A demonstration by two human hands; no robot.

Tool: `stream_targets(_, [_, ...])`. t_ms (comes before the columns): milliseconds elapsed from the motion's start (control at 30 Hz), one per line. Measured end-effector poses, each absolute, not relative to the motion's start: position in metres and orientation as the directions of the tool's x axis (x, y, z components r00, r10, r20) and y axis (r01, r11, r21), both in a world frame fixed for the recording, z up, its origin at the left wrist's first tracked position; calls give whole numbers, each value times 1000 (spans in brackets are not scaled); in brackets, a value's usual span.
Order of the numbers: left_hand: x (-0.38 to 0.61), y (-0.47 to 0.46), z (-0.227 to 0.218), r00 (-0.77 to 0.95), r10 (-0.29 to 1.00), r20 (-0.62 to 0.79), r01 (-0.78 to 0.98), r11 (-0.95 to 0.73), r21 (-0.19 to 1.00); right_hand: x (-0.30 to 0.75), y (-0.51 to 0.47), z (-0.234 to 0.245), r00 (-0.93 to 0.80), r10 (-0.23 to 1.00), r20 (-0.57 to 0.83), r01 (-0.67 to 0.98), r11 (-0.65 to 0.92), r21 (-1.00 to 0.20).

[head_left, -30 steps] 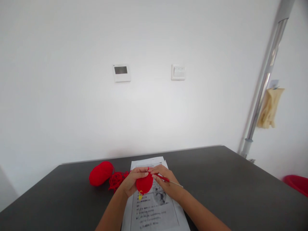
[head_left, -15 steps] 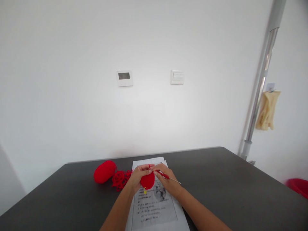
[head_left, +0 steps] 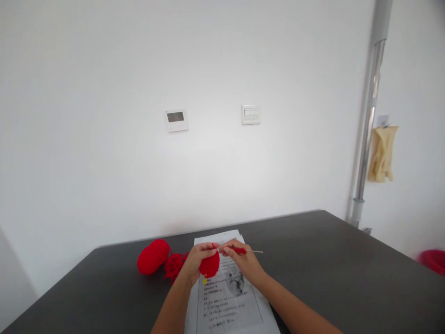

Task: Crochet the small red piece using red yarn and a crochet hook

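Between thumb and fingers, my left hand (head_left: 197,260) pinches a round red crochet piece (head_left: 210,265), with red yarn looped over a finger. A small yellow stitch marker (head_left: 205,280) dangles from the lower edge of the piece. My right hand (head_left: 242,258) grips a crochet hook (head_left: 239,250) by its red handle; the metal shaft sticks out to the right. The hook's tip is at the top edge of the piece, too small to make out. Left of my hands lie a red yarn ball (head_left: 153,256) and a loose tangle of red yarn (head_left: 174,266).
Printed sheets (head_left: 229,306) lie under my hands on the dark table (head_left: 313,269). A white wall with a panel (head_left: 177,120) and a light switch (head_left: 251,114) stands behind. At right are a metal pipe (head_left: 367,130), hanging yellowish gloves (head_left: 382,154) and a red object (head_left: 433,260).
The hook has swung from a downward slant to nearly level, and my hands have drawn slightly apart. The whole view has shifted and tilted a little.
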State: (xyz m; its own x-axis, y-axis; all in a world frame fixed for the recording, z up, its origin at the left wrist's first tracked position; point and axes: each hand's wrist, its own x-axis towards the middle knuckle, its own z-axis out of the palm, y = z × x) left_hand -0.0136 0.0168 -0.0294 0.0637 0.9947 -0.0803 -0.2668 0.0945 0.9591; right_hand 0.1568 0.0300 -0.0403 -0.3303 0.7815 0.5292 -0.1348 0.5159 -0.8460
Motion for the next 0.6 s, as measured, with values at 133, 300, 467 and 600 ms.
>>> stream_targets(133, [-16, 17, -30, 66, 992, -110, -274, 124, 954, 159, 31, -39, -393, 774, 496, -188, 461, -867])
stream_targets(300, [-18, 17, -29, 81, 987, -140, -307, 159, 938, 173, 27, -33, -517, 641, 568, -43, 643, -765])
stream_targets(467, [-20, 15, -25, 104, 986, -134, -256, 157, 954, 167, 28, -34, -441, 741, 506, -89, 525, -846])
stream_targets(600, [-26, 18, -32, 173, 977, -121, -321, 172, 931, 163, 29, -33, -468, 785, 406, -251, 323, -913])
